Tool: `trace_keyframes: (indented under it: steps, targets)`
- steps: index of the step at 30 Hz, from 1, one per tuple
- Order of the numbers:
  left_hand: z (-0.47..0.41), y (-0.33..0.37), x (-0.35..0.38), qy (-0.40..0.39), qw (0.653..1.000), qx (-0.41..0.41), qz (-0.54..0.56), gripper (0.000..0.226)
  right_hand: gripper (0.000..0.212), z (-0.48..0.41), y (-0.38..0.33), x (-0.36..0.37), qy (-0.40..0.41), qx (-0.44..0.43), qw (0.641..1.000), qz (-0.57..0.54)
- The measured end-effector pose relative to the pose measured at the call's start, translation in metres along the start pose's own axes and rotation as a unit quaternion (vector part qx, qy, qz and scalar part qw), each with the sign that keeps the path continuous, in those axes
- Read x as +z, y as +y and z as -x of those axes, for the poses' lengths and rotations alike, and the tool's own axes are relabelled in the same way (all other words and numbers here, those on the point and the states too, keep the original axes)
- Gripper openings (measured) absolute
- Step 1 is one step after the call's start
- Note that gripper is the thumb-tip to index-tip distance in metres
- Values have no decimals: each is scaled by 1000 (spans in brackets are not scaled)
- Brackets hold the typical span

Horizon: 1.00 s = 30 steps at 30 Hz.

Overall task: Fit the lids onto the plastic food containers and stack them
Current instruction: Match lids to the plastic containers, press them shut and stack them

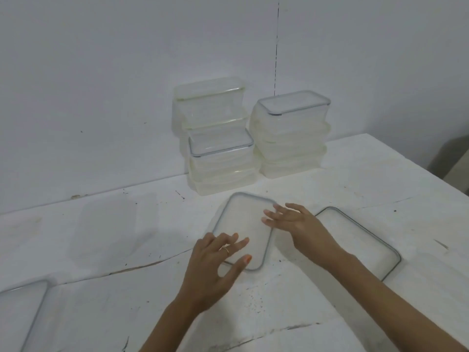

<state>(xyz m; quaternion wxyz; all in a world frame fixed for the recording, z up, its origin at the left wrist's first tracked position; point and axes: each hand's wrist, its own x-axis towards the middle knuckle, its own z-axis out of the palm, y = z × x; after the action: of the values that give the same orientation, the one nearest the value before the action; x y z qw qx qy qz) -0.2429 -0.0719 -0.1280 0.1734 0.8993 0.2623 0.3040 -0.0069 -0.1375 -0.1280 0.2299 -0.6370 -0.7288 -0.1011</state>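
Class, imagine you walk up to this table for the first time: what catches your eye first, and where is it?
Two open bare hands, the left grip and right grip, spread over a grey-rimmed lid lying flat on the white table. Behind it, against the wall, stand stacks of clear containers.

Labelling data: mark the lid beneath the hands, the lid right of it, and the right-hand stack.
centre lid (241, 217), head view, flat middle.
right lid (365, 240), head view, bare middle.
right stack (289, 138), head view, front side.

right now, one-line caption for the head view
Left hand and right hand over a lid on the table, stacked containers behind
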Motion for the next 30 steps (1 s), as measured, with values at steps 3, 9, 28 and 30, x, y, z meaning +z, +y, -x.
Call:
trace_keyframes:
  steps: [3,9,28,30]
  targets:
    - [-8,-16,-12,-44,998,39,22,54,52,-10,-14,-5,30,59,993,-94]
    - [-6,-33,-19,-195,974,-25,115,92,101,8,-64,3,-150,23,973,-176]
    - [11,-27,20,24,998,57,6,70,81,11,-43,23,9,6,972,-233]
    - [11,-28,21,32,997,63,-5,69,79,11,-40,25,6,2,974,-226]
